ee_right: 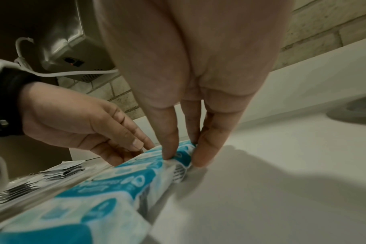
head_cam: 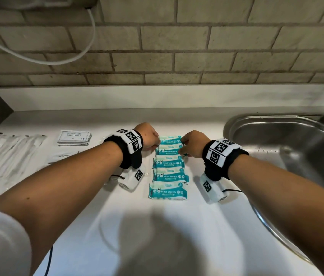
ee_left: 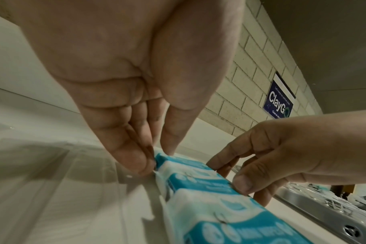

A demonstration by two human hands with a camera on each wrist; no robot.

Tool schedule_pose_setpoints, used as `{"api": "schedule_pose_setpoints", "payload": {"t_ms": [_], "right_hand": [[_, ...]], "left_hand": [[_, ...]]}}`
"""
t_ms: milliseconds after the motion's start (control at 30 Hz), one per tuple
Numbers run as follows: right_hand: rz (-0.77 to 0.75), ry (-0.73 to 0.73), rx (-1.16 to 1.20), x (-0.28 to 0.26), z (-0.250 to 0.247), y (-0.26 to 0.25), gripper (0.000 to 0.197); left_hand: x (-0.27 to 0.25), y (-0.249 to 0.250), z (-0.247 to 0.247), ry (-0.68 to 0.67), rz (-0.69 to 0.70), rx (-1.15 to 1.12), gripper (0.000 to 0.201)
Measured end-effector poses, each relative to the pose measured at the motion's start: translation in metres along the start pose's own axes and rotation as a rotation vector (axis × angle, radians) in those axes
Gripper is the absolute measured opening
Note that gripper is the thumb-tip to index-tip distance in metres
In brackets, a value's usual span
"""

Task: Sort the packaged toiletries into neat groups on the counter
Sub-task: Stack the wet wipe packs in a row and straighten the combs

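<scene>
While both hands work at the far end of the row, five teal-and-white mini wipes packs (head_cam: 168, 166) lie in a single column on the white worktop (head_cam: 207, 226), each overlapping the next, labels facing up. Left hand (head_cam: 148, 138) sits at the left edge of the farthest packs; the left wrist view shows thumb and fingers (ee_left: 134, 158) brought narrow, tips pinching the corner of the end pack. Right hand (head_cam: 193, 143) is at the right edge of the same packs — the right wrist view shows thumb and fingers (ee_right: 201, 148) closed on the crimped end of a pack, pinching it.

Left of the column: one small stack of white shampoo sachets (head_cam: 75, 137), count within it not readable; one white toothpaste sachet (head_cam: 63, 155) just in front of it; further left a spread of clear-wrapped slim items (head_cam: 7, 154) — about four black tips visible, exact number uncertain.

Steel sink (head_cam: 288, 144) to the right of the packs, well apart from them
</scene>
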State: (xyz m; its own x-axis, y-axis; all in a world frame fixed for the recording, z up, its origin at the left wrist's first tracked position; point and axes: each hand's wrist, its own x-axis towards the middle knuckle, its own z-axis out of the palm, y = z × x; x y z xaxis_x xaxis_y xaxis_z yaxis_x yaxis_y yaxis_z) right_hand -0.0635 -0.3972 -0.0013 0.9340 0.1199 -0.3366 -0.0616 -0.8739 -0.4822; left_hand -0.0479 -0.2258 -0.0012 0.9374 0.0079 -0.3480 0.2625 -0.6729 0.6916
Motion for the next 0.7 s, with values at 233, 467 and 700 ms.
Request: {"api": "schedule_pose_setpoints", "payload": {"t_ms": [233,467,700], "right_hand": [[0.000,0.028,-0.038,-0.012,0.001,0.003,0.054],[0.021,-0.011,-0.010,-0.023,0.012,0.013,0.052],[-0.010,-0.009,0.030,-0.023,0.009,0.010,0.049]], "left_hand": [[-0.019,0.002,-0.008,0.014,0.029,0.117,0.006],[-0.050,-0.014,-0.002,-0.083,-0.033,0.104,0.009],[-0.056,-0.015,0.003,-0.096,-0.061,-0.020,0.017]]}}
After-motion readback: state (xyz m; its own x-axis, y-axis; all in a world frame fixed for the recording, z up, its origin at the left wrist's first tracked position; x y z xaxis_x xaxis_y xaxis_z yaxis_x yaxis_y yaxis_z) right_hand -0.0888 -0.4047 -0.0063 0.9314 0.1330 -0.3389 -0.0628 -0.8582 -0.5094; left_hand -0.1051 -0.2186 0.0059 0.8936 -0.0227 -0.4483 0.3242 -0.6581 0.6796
